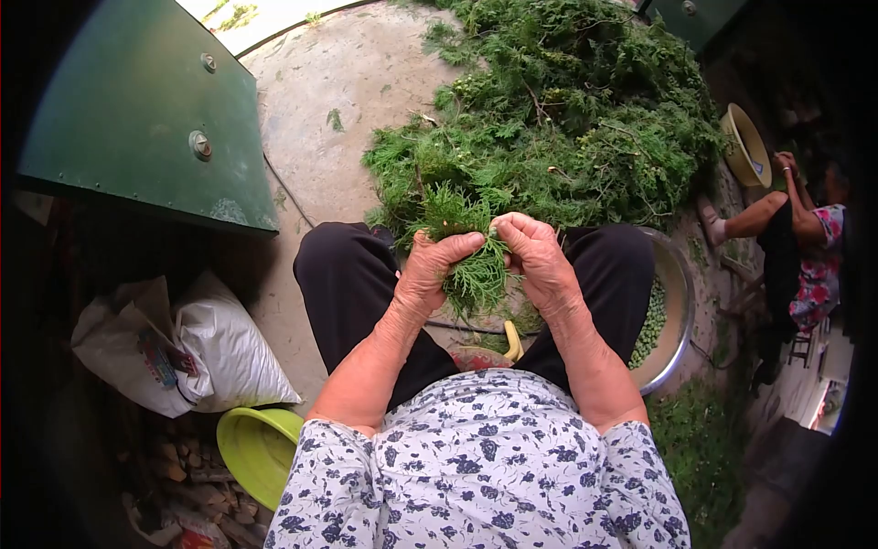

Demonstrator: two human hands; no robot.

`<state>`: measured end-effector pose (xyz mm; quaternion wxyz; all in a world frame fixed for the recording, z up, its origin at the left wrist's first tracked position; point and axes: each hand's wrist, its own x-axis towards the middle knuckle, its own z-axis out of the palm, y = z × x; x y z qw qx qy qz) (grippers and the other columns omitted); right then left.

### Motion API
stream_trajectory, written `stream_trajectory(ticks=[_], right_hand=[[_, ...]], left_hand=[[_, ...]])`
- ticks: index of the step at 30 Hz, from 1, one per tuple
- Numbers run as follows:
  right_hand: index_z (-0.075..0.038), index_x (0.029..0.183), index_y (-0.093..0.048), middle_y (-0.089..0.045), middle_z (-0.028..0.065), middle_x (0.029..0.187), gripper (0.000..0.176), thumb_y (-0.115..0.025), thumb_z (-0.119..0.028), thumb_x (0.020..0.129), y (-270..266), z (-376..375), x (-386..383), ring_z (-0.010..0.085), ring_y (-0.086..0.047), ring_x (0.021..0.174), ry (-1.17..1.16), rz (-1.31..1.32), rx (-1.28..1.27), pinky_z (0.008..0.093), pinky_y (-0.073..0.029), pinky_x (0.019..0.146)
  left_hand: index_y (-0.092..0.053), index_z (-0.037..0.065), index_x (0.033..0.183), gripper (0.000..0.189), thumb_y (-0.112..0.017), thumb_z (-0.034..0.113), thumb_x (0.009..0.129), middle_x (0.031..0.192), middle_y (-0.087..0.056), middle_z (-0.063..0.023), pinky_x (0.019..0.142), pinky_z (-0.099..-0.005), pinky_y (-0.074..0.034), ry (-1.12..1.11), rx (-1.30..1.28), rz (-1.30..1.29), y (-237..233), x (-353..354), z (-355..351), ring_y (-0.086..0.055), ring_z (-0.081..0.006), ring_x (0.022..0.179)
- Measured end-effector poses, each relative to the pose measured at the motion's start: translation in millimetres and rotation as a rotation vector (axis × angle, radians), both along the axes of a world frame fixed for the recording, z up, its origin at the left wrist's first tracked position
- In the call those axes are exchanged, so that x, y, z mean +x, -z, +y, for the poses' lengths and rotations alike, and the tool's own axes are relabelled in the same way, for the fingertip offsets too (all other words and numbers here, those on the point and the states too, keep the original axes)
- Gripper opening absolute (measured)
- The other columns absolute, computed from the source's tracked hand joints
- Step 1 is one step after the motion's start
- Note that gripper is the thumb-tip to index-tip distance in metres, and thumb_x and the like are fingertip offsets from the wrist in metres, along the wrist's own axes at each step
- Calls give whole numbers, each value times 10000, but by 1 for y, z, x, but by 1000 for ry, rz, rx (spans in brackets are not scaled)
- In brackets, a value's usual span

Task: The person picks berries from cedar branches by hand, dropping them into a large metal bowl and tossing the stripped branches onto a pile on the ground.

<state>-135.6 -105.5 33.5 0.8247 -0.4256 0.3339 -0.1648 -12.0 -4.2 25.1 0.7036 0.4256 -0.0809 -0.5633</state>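
My left hand (437, 265) is closed around a leafy evergreen sprig (477, 285) with flat, scaly foliage. It is held up between my knees, with leaves showing above and below the thumb. The thumb and fingers of my right hand (540, 256) are pinched together at the sprig's right side. Any small piece between those fingertips is too small to make out. Just beyond both hands lies a large heap of cut evergreen branches (567, 128). Beside my right knee stands a metal basin (677, 343) holding many small green cones (651, 328).
Another person (809, 229) sits at the right near a yellowish basin (748, 146). White sacks (233, 348), a lime-green basin (261, 448) and chopped wood (197, 494) are at the left. A green metal door (146, 110) stands at upper left. Loose greenery (690, 448) covers the floor at lower right.
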Motion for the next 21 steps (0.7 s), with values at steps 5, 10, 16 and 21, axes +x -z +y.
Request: stream_trajectory(ticks=[5,10,16,21], right_hand=[[-11,885,-573,-532,29,717,283,-550,-293,894,15,-12,-7,81,-483,565,50,-362,279,178,-371,437],[-3,933,-561,-556,77,831,240,-567,-238,887,-8,-15,-6,133,-532,669,214,-403,253,218,-424,494],[-14,977,-583,-577,20,779,196,-611,-166,857,7,-20,-12,70,-525,601,87,-196,119,163,-378,422],[-36,1020,-597,-568,-50,743,242,-641,-188,838,14,-11,-8,5,-487,580,33,-92,26,140,-367,405]], left_hand=[[-628,26,959,208,-669,56,758,864,-655,-54,687,-295,-529,-11,2,182,15,6,3,-631,-152,762],[-625,4,973,206,-648,108,798,878,-657,-65,703,-303,-534,-40,-18,329,19,12,1,-637,-168,783],[-626,20,969,229,-683,140,782,861,-649,-39,664,-265,-520,-11,-39,190,24,15,7,-615,-129,742],[-580,46,972,254,-701,133,767,839,-645,-41,682,-262,-499,74,-70,143,22,23,13,-600,-126,745]])
